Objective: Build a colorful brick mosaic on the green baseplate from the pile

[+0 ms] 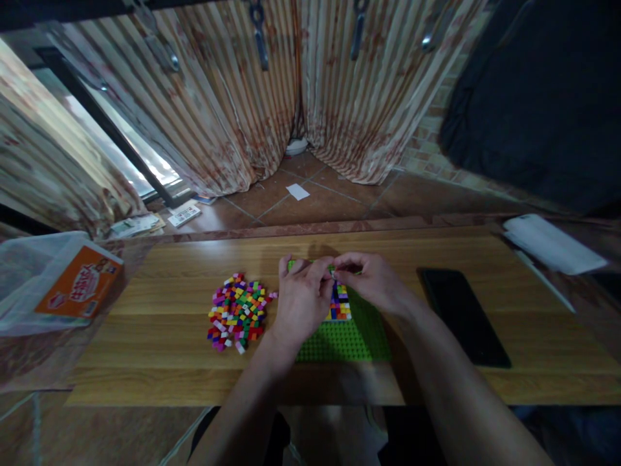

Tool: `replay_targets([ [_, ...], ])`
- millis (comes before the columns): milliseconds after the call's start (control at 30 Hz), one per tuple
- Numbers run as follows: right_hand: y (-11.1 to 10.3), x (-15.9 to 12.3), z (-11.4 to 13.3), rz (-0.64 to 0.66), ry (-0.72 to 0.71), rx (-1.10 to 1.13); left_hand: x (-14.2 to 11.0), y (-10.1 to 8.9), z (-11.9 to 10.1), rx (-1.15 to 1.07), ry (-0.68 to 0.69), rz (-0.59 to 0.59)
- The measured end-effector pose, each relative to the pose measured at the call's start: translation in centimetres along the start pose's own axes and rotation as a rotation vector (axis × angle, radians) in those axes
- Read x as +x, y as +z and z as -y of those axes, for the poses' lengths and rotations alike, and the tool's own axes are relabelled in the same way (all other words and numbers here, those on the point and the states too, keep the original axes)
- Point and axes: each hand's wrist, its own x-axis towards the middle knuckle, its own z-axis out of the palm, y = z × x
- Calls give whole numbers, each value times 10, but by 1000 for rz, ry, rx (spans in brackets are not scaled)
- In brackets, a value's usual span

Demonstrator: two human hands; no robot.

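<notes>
A green studded baseplate lies on the wooden table, with a patch of multicoloured building bricks set on it. Over the far part of that plate, my left hand is closed, thumb and forefinger pinched together. My right hand comes in from the right, its fingertips also pinched, almost meeting the left ones. Whatever sits between the fingertips is too small to make out. Left of my left hand is a loose pile of small coloured bricks.
A black phone or tablet lies on the table to the right. At the far left stands a translucent bag or bin with an orange label. White paper or plastic rests at the right end. Curtains hang beyond.
</notes>
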Motion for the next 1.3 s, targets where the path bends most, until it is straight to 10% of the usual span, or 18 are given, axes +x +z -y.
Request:
replay_targets([
  [900, 5, 1, -1, -31, 26, -21, -4, -5, -2, -115, -29, -42],
  [1067, -4, 1, -1, -107, 35, -38, -9, -31, 39, -209, -160, -157],
  [1300, -10, 6, -8, -238, -7, 21, -25, -61, 95, -101, -224, 181],
])
